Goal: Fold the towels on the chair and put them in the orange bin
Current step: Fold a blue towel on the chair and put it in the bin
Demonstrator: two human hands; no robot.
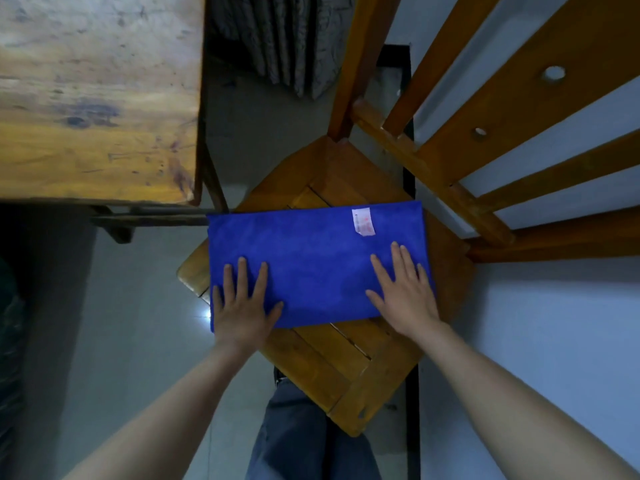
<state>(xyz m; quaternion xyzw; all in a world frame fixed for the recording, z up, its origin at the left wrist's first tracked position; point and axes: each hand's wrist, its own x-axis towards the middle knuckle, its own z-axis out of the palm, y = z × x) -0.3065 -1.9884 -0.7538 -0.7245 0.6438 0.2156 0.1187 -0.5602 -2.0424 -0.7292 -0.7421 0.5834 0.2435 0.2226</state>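
My legs, in blue jeans (pixel 304 445), stand at the bottom centre of the frame, and both bare forearms reach up from the lower corners.

My left hand (pixel 242 306) lies palm down on the lower left corner of a blue towel (pixel 311 265), fingers straight and spread apart, thumb angled out to the right. My right hand (pixel 405 296) lies flat the same way near the towel's lower right edge, fingers straight and slightly apart. Neither hand curls around the cloth.

The towel is a smooth, wide rectangle in the middle of the frame, lying across the slatted seat of a wooden chair (pixel 346 368). Its left end hangs past the seat's edge. A small white label (pixel 363 221) with reddish print sits near its upper right corner.

The chair is turned at an angle, one seat corner pointing toward my legs. Its slatted back (pixel 502 133) rises toward the upper right.

Pale grey floor (pixel 138 323) surrounds the chair. A worn, stained wooden table (pixel 93 98) fills the upper left. Dark patterned fabric (pixel 277 39) hangs at the top centre.
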